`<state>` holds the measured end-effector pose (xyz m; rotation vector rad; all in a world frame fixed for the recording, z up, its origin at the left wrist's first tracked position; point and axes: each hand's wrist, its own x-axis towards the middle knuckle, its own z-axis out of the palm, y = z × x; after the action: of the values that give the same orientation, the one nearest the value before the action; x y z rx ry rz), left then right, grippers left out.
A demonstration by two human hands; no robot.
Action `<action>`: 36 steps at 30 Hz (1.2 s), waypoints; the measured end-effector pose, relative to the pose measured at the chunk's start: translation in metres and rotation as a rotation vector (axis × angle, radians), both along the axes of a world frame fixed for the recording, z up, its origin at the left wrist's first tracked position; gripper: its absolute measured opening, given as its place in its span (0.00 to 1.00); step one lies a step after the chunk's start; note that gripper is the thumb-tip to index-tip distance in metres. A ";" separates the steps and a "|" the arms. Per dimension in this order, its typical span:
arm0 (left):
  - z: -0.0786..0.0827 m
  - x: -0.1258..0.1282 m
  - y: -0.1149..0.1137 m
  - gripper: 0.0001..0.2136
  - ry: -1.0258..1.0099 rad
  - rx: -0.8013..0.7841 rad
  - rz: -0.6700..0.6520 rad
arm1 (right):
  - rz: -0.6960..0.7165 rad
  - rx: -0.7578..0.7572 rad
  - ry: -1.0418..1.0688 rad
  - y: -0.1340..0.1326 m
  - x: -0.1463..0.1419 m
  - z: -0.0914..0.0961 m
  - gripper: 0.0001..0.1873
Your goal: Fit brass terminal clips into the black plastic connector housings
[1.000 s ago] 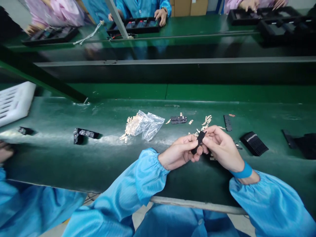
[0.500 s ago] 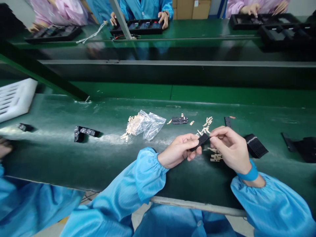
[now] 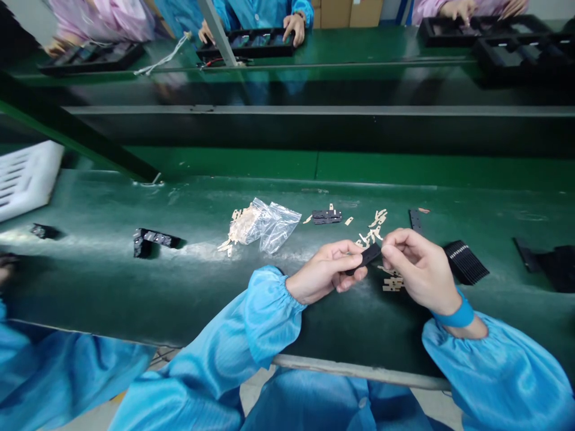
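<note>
My left hand (image 3: 330, 269) grips a small black rectangular plastic piece (image 3: 369, 255) between thumb and fingers, tilted up to the right. Close to its right end, my right hand (image 3: 415, 266) is closed in a pinch. Whatever sits between those fingertips is too small to make out. Small flat cream-coloured pieces (image 3: 378, 218) lie scattered just beyond my hands, and more cream pieces (image 3: 393, 284) rest beneath the right one. Right of my right hand is a neat row of thin black parts (image 3: 466, 262).
A clear plastic bag (image 3: 279, 227) lies beside a heap of cream pieces (image 3: 242, 224). Black strips (image 3: 327, 216), a black block assembly (image 3: 153, 239) and a white slotted tray (image 3: 31, 179) are on the green bench. A green post (image 3: 90, 134) rises at left. Co-workers handle black trays (image 3: 251, 48) opposite.
My right fingertips have shifted slightly away from the end of the black piece, and the right wrist has moved a little to the right. My left hand keeps its hold.
</note>
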<state>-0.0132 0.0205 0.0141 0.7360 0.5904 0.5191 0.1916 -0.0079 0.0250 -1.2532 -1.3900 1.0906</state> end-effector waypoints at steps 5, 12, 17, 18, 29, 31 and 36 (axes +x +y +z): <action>-0.001 -0.001 0.000 0.16 0.019 -0.011 -0.003 | 0.013 -0.109 0.040 0.002 0.004 -0.003 0.11; -0.001 0.000 0.001 0.17 -0.008 -0.027 0.000 | 0.015 -0.096 0.148 0.003 0.005 -0.010 0.15; 0.000 -0.001 0.000 0.17 -0.043 -0.011 -0.035 | 0.161 -0.048 0.162 -0.004 -0.003 -0.011 0.13; 0.000 -0.001 0.000 0.17 -0.046 -0.011 -0.052 | 0.173 -0.065 0.210 -0.005 -0.005 -0.011 0.11; -0.004 -0.003 0.000 0.17 -0.088 0.010 -0.120 | 0.228 -0.384 0.567 -0.009 -0.012 -0.007 0.15; -0.005 -0.002 0.000 0.16 -0.081 -0.008 -0.115 | 0.211 -0.409 0.573 -0.007 -0.014 -0.008 0.16; -0.006 0.006 -0.002 0.17 -0.033 -0.037 0.016 | 0.085 -0.420 0.499 -0.002 -0.019 -0.013 0.23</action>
<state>-0.0074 0.0187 0.0080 0.6866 0.5741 0.5334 0.1726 -0.0100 0.0118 -1.1028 -0.8654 1.6820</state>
